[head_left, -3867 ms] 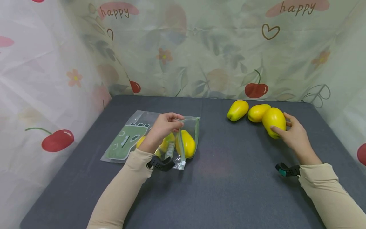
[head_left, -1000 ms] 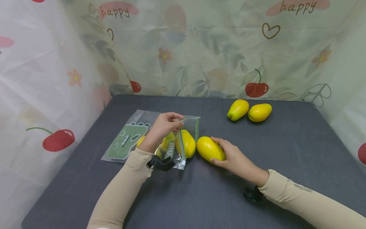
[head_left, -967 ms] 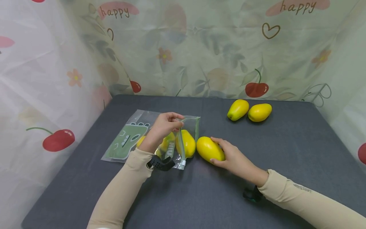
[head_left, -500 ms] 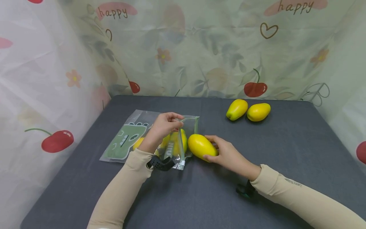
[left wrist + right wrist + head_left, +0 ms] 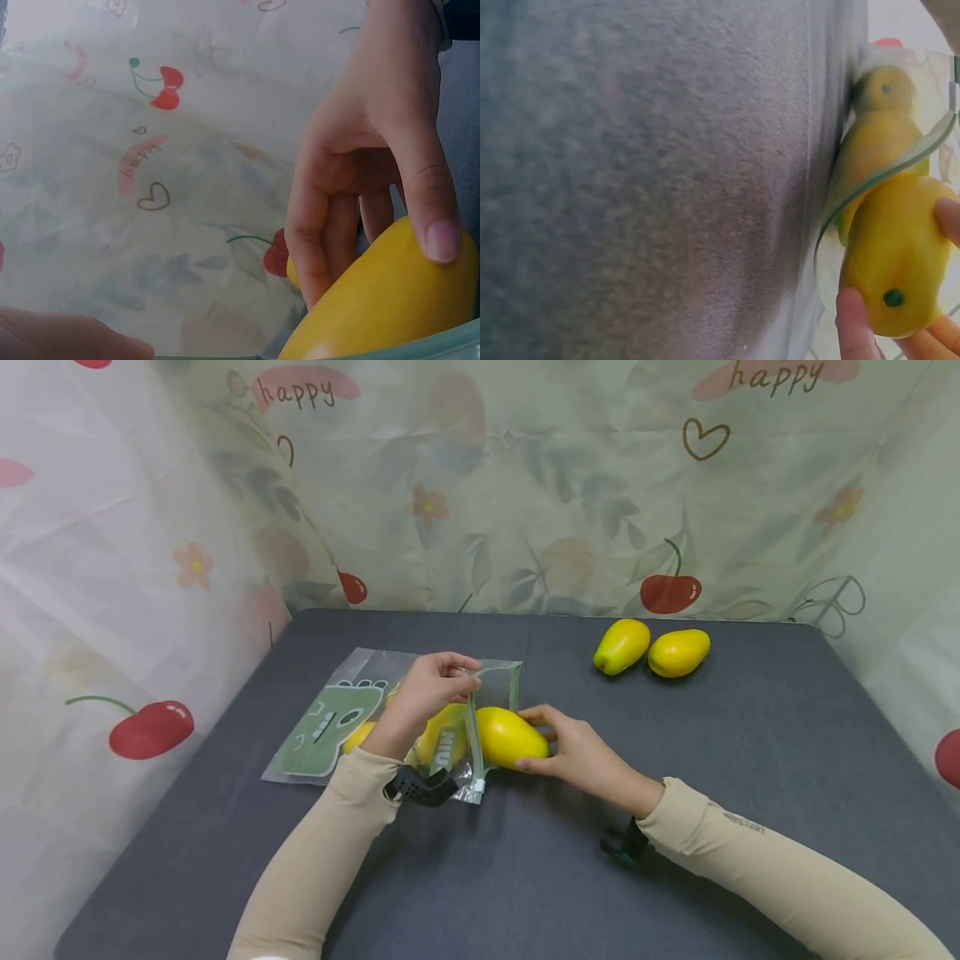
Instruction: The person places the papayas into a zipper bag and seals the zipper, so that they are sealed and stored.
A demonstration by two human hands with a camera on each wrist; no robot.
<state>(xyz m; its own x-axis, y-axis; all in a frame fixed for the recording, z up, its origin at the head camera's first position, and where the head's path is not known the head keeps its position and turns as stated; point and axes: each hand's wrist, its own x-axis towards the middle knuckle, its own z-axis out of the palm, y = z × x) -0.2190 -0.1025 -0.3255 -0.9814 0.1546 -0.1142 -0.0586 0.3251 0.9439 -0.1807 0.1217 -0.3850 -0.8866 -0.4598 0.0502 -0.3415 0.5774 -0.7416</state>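
A clear slider zip bag [image 5: 498, 673] with a green cartoon print lies on the table, its mouth facing right. My left hand [image 5: 429, 697] pinches the upper lip of that mouth and holds it raised. Between the thumb and fingers of my right hand [image 5: 588, 758] is a yellow papaya [image 5: 517, 739], its front end inside the bag's opening. The right wrist view shows the green dot on its near end, and another papaya [image 5: 877, 146] behind the bag's green rim [image 5: 892, 169]. More yellow fruit shows through the plastic, partly hidden by my left hand and wrist.
Two more papayas, one upright-slanted [image 5: 622, 647] and one lying sideways [image 5: 678, 653], rest side by side near the back right of the dark table [image 5: 540, 868]. Patterned cloth [image 5: 510, 502] hangs behind the table and along both sides.
My right hand picked the papaya from beside the two at the back, brought it left and slid it into the bag's mouth, pushing the fruit inside deeper. My left hand stayed put.
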